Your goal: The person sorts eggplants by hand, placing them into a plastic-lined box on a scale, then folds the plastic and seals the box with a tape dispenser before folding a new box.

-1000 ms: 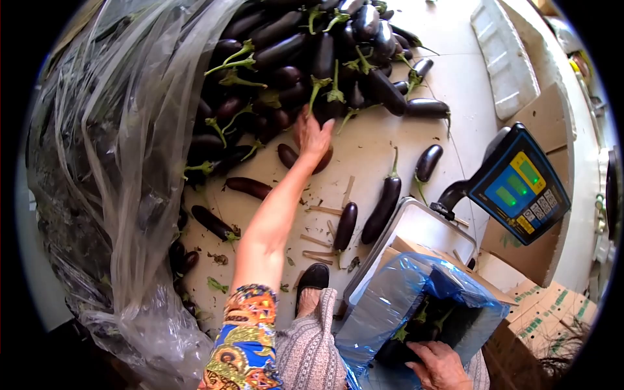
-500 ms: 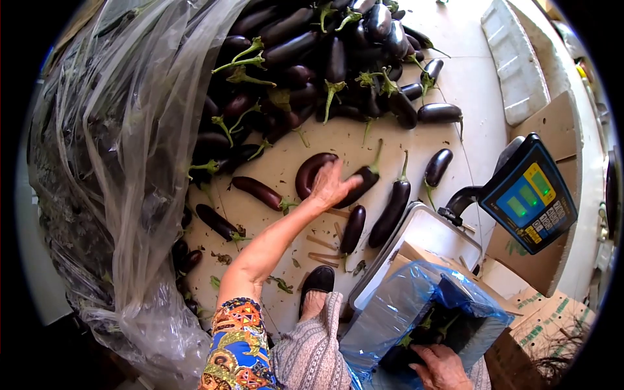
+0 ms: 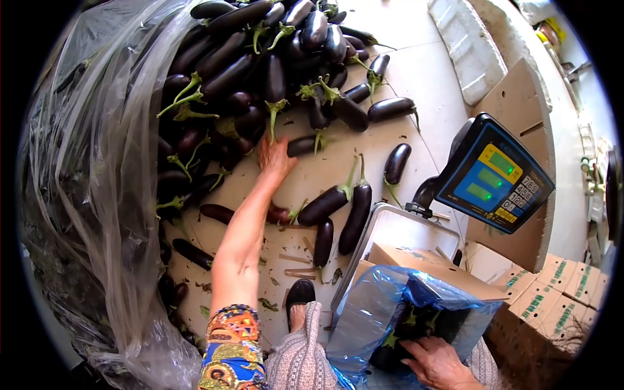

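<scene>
My left hand (image 3: pixel 275 160) reaches out to the near edge of the pile of eggplants (image 3: pixel 227 58). Its fingers are closed around the left end of a dark eggplant (image 3: pixel 305 145). Inside a box lined with a blue plastic bag (image 3: pixel 370 296), my right hand (image 3: pixel 434 363) lies with fingers spread on the dark eggplants (image 3: pixel 448 322) there. Between the pile and the box, several loose eggplants (image 3: pixel 323 206) are on the floor. A reddish one (image 3: pixel 279 213) is partly hidden by my left forearm.
The box stands on a scale platform (image 3: pixel 370 227) with a lit display (image 3: pixel 494 175). Clear plastic sheeting (image 3: pixel 123 162) covers the left side. Cardboard cartons (image 3: pixel 559 292) and a white foam panel (image 3: pixel 468 49) are at the right. Leaf scraps lie on the floor.
My left hand has moved from the loose eggplants farther out to the pile's edge and taken hold of an eggplant. My right hand stays in the box. The view has shifted right.
</scene>
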A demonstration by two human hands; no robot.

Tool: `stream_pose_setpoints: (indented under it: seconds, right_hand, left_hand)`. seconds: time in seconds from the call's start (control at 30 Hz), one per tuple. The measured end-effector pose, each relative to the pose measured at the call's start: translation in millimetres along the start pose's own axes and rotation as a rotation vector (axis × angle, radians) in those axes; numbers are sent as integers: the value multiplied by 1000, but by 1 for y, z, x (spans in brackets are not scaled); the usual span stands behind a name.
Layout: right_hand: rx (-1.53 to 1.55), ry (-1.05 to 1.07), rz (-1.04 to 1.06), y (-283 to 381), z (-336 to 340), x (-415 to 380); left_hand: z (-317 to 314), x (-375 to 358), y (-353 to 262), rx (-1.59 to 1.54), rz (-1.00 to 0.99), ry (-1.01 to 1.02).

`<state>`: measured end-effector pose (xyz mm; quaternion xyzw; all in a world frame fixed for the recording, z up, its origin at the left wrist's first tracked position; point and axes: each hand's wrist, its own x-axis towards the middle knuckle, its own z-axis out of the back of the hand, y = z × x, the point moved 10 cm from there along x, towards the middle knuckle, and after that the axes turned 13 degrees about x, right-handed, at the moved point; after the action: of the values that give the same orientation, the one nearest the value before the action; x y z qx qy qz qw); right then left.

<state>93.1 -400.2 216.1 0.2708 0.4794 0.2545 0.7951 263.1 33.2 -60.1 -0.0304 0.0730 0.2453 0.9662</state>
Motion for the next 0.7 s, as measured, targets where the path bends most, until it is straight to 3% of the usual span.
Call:
stream_pose_setpoints:
  seconds: [0.07,0.1,0.17,0.23,0.33,0.47,0.57,0.7]
  right_hand:
    - [3,11,9,0,0,1]
    - [3,9,7,-1,1,1]
    - [-3,16,17,-3,-2,-1]
    - [-40,49,1,-10,-8,-2]
    - [-56,69,-16,-13,-14,0]
    - [-92,45,16,-7,-14,5]
    - [-92,38,7,-8,-20,3]
    - [-96,35,9,-14,-26,4]
  left_hand:
    - [-10,-30,-10,6,-140,205]
    - [-16,-49,-15,92,-232,195]
    - [-22,-87,-7,-2,-224,249]
    - [2,-107,3,-295,-207,137]
    - [79,-116,18,-474,-175,-269]
    - [188,-90,46,-113,-165,-781]
    - [243,-51,67,235,-48,-893]
    - [218,2,110,598,161,-534]
